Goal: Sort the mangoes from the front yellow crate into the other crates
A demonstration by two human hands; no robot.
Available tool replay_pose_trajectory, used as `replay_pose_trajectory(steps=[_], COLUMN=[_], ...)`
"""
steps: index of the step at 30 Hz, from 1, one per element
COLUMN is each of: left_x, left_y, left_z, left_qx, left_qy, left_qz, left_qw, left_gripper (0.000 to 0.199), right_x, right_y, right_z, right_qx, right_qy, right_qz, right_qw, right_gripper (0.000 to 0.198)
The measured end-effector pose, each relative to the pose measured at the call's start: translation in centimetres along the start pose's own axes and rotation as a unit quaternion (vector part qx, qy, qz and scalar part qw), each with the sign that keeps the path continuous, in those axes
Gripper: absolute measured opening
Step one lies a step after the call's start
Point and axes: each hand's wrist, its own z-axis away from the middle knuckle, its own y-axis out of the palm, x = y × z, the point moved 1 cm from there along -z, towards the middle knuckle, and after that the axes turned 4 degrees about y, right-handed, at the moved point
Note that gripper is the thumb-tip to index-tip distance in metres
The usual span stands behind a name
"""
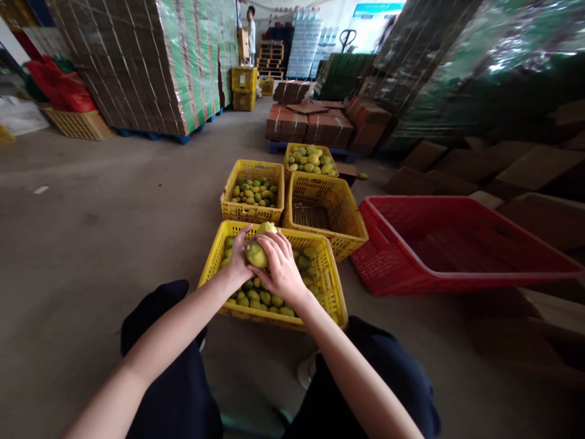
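Two yellow-green lemons are held between my hands above a yellow crate (336, 283) on the floor. The nearer lemon (257, 255) shows its rounded end toward me, and the farther lemon (266, 228) peeks out just beyond it. My left hand (238, 253) grips them from the left side, its fingers partly hidden. Curled over them from the right are the fingers of my right hand (282, 263). Beneath both hands, many green and yellowish lemons (265, 297) fill the crate's bottom.
Behind the front crate stand a yellow crate of smaller-looking lemons (253, 194), a bare-bottomed yellow crate (345, 213) and another lemon-filled crate (313, 160). A large red basket (411, 268) sits at right. Wrapped pallet stacks (192, 61) and flat cartons (311, 125) stand farther back. A person (251, 36) is in the background.
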Motion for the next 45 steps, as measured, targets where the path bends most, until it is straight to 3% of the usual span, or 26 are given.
replay_pose_trajectory(steps=[4, 8, 11, 14, 20, 23, 27, 29, 33, 37, 39, 42, 45], left_x=[-1.3, -2.5, -2.5, -1.9, -1.4, -1.2, -1.0, -0.9, -0.9, -1.2, -1.5, -1.7, -1.5], left_y=[0.4, 0.9, 0.8, 0.3, -0.7, -0.5, 0.1, 0.2, 0.0, -0.2, -0.1, 0.3, 0.7], left_z=[-0.5, -0.3, 0.1, 0.1, -0.3, 0.0, 0.0, -0.3, -0.5, 0.0, 0.4, 1.1, 1.6], left_qx=[0.016, 0.023, 0.030, 0.008, -0.101, -0.115, -0.123, -0.126, -0.138, -0.085, -0.030, 0.035, 0.041], left_qy=[0.063, 0.224, 0.295, 0.265, 0.135, 0.087, 0.062, 0.044, 0.007, -0.016, -0.018, -0.006, -0.014], left_qz=[-0.038, -0.103, -0.116, -0.094, -0.010, 0.023, 0.026, 0.008, 0.002, -0.027, -0.040, -0.023, 0.023], left_qw=[0.997, 0.969, 0.948, 0.960, 0.986, 0.989, 0.990, 0.991, 0.990, 0.996, 0.999, 0.999, 0.999], left_gripper=[0.034, 0.049, 0.054, 0.051, 0.039, 0.037, 0.030, 0.026, 0.026, 0.032, 0.033, 0.033, 0.034], right_x=[0.0, -0.6, -1.0, -1.2, -1.5, -1.8, -1.9, -1.9, -2.3, -2.4, -2.2, -1.7, -1.5], right_y=[-1.4, -2.6, -2.4, -1.7, -0.7, -0.1, 0.8, 1.0, 0.6, -0.3, -0.8, -1.3, -1.3], right_z=[-0.3, -0.8, -0.9, -0.7, -0.7, -0.8, -1.1, -1.3, -1.9, -2.2, -2.2, -1.9, -1.5], right_qx=[-0.060, -0.168, -0.177, -0.160, -0.107, -0.091, -0.070, -0.059, -0.067, -0.084, -0.106, -0.112, -0.106], right_qy=[-0.015, 0.076, 0.103, 0.123, 0.199, 0.327, 0.484, 0.515, 0.547, 0.582, 0.570, 0.511, 0.472], right_qz=[-0.024, -0.054, -0.093, -0.142, -0.212, -0.319, -0.494, -0.554, -0.610, -0.658, -0.676, -0.702, -0.725], right_qw=[0.998, 0.981, 0.974, 0.969, 0.951, 0.885, 0.719, 0.652, 0.569, 0.470, 0.455, 0.483, 0.491], right_gripper=[0.061, 0.053, 0.050, 0.049, 0.047, 0.052, 0.042, 0.039, 0.026, 0.021, 0.017, 0.014, 0.014])
